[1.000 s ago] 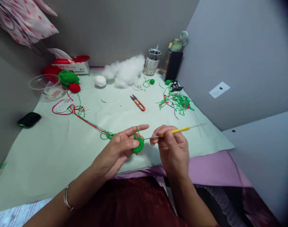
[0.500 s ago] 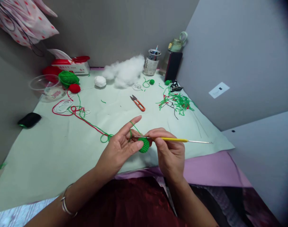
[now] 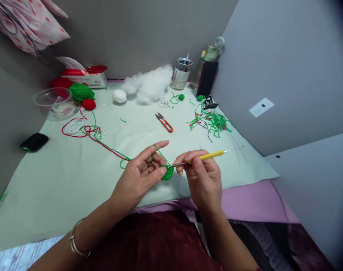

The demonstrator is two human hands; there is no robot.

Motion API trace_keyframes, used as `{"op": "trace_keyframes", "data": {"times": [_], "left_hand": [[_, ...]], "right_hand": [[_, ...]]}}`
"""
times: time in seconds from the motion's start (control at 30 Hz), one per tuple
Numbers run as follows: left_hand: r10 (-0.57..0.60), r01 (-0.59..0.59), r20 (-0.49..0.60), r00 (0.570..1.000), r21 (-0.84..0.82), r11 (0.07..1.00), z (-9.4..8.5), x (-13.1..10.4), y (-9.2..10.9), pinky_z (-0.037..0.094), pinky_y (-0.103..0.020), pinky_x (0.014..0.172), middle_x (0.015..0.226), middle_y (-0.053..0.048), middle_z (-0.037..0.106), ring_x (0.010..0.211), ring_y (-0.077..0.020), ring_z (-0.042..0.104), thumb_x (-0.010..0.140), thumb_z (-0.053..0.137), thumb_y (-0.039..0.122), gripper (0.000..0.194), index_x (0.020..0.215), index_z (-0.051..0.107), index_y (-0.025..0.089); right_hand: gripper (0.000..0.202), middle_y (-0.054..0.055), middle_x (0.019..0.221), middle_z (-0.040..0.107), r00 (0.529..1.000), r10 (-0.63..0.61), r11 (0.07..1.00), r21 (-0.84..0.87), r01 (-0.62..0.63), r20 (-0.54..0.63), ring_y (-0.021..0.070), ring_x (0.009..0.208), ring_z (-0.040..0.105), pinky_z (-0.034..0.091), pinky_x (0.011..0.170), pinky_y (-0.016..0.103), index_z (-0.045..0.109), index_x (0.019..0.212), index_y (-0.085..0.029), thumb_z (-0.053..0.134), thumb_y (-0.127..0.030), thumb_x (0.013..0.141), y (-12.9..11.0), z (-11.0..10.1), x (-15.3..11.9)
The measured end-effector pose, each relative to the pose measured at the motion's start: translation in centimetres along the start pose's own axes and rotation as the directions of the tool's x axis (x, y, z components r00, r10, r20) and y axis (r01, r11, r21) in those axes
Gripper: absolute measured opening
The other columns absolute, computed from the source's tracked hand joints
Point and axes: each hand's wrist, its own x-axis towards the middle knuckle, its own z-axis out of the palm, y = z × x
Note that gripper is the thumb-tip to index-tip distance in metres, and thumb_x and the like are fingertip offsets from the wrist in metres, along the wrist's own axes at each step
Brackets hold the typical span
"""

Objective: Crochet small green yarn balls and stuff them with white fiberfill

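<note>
Crochet at lower centre of frame: green piece (image 3: 168,173) in left hand (image 3: 139,173), yellow hook (image 3: 208,156) in right hand (image 3: 205,178).

Left thumb and fingers pinch the piece by its left side; index finger stretched out, green yarn (image 3: 161,154) running from it down to the piece. Right hand grips the hook pen-style, far end pointing right and slightly up, near tip at the piece's top edge; looks to be in a stitch, too small to be sure. Scissors (image 3: 164,122) mid-frame, above the hands. Yarn scraps (image 3: 215,122) right of centre, stuffing (image 3: 151,84) upper centre, white ball (image 3: 119,96) just left of it. Upper left: tissue box (image 3: 89,79), green ball (image 3: 81,93), red ball (image 3: 88,104). Phone (image 3: 207,79) upper right of centre, in front of bottle (image 3: 210,53).
</note>
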Motion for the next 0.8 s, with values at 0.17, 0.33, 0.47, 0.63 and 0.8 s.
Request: {"op": "trace_keyframes", "data": {"times": [0.17, 0.33, 0.47, 0.63, 0.8], "left_hand": [[0.033, -0.029, -0.058, 0.998, 0.074, 0.997, 0.4, 0.0, 0.1, 0.050, -0.020, 0.080, 0.088, 0.003, 0.063, 0.083, -0.0096, 0.059, 0.088, 0.081, 0.020, 0.046, 0.131, 0.074, 0.033], [0.011, -0.009, -0.174, 0.985, 0.010, 1.000, 1.4, -0.2, 0.3, 0.049, -0.019, 0.072, 0.082, 0.004, 0.064, 0.073, -0.0084, 0.057, 0.080, 0.087, 0.018, 0.059, 0.136, 0.069, 0.024], [-0.229, 0.212, -0.027, 0.973, -0.289, 0.934, 1.3, 0.1, 0.9, 0.037, -0.015, 0.047, 0.070, 0.007, 0.054, 0.051, -0.0032, 0.037, 0.078, 0.090, 0.025, 0.062, 0.136, 0.069, 0.018], [-0.242, 0.223, -0.019, 0.970, -0.326, 0.919, 0.9, 0.4, 1.7, 0.026, -0.013, 0.040, 0.075, 0.005, 0.056, 0.050, -0.0014, 0.027, 0.078, 0.089, 0.021, 0.055, 0.131, 0.074, 0.020], [-0.154, 0.144, -0.026, 0.988, -0.233, 0.962, 1.2, 0.1, 1.2, 0.029, -0.013, 0.041, 0.082, 0.001, 0.061, 0.063, -0.0074, 0.044, 0.079, 0.088, 0.022, 0.056, 0.133, 0.073, 0.024]], "right_hand": [[0.021, 0.003, 0.096, 0.076, 0.970, -0.226, 0.909, -0.338, 0.243, 0.089, 0.0158, 0.082, 0.069, 0.057, 0.074, 0.033, 0.074, 0.107, -0.024, 0.054, -0.019, 0.106, -0.3, -0.1, -0.6], [0.025, 0.007, 0.102, 0.077, 0.774, -0.480, 0.412, -0.673, 0.614, 0.413, 0.0197, 0.095, 0.072, 0.060, 0.077, 0.034, 0.073, 0.117, -0.024, 0.062, -0.010, 0.099, 0.1, -0.1, -1.2], [0.025, 0.006, 0.101, 0.076, 0.799, -0.517, 0.443, -0.703, 0.556, 0.307, 0.0204, 0.092, 0.071, 0.060, 0.074, 0.035, 0.076, 0.116, -0.029, 0.062, -0.015, 0.100, 0.3, 0.1, -1.2], [0.019, 0.001, 0.085, 0.072, 0.974, -0.221, 0.952, -0.228, 0.203, -0.055, 0.0155, 0.071, 0.063, 0.053, 0.066, 0.032, 0.078, 0.100, -0.028, 0.059, -0.025, 0.104, 0.0, 0.2, -0.3], [0.016, 0.002, 0.094, 0.077, 0.995, -0.099, 0.984, -0.149, 0.096, -0.015, 0.0153, 0.078, 0.067, 0.053, 0.072, 0.032, 0.080, 0.102, -0.028, 0.064, -0.030, 0.103, 0.6, 0.2, -0.1]]}}
